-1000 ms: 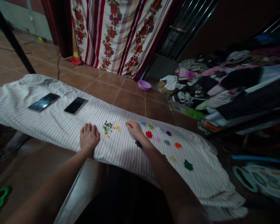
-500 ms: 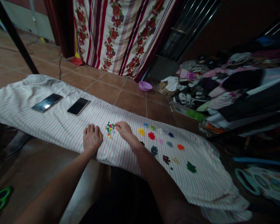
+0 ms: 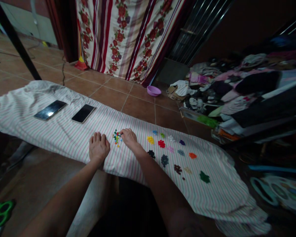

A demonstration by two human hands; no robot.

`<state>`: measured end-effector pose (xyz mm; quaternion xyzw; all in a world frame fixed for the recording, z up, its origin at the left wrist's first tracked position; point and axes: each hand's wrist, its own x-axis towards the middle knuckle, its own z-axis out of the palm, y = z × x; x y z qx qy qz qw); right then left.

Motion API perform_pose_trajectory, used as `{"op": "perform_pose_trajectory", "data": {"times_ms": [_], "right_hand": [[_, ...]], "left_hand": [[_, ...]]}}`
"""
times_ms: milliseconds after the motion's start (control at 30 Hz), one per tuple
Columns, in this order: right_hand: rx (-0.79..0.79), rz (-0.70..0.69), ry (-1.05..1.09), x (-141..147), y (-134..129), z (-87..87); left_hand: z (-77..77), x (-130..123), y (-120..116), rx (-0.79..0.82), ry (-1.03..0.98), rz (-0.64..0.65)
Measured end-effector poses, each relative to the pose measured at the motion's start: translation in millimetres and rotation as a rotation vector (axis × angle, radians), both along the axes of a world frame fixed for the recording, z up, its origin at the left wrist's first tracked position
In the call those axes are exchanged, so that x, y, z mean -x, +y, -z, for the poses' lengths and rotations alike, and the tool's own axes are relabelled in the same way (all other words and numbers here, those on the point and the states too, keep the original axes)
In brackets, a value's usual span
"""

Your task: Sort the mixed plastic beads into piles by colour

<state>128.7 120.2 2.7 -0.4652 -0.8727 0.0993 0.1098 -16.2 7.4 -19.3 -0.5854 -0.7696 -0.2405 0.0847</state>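
A mixed pile of small coloured pieces [image 3: 117, 137] lies on the striped cloth [image 3: 74, 141] between my hands. My left hand [image 3: 99, 146] rests flat, palm down, just left of this pile, its fingers stretched out and holding nothing. At the pile's right edge, my right hand [image 3: 129, 137] has its thumb and fingertips pinched together; whatever they grip is too small to make out. Right of it are single-colour heaps, among them yellow pieces [image 3: 150, 140], red pieces [image 3: 161, 144], black pieces [image 3: 151, 154], brown pieces [image 3: 178, 169], orange pieces [image 3: 192, 155] and dark green pieces [image 3: 204, 177].
Two phones lie farther left on the cloth, a left phone [image 3: 50, 110] and a right phone [image 3: 83, 113]. Beyond the cloth's far edge, a purple basin [image 3: 154, 91] stands on the tiled floor. A heap of clothes [image 3: 227, 82] fills the right side.
My right hand has shifted slightly left, closer in against the mixed pile, and the black pieces behind its forearm now show more. My left hand stays flat in its place.
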Motion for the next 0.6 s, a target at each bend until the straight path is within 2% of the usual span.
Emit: {"op": "perform_pose_trajectory", "data": {"times_ms": [433,600], "right_hand": [[-0.051,0.009,0.098,-5.9,-9.2,-0.5],[-0.073,0.014,0.133,-14.2,-18.7,0.1]], "left_hand": [[-3.3,-1.1,-1.7,0.0,-0.051,0.009],[-5.8,-0.8,-3.0,0.008,0.01,0.013]]}}
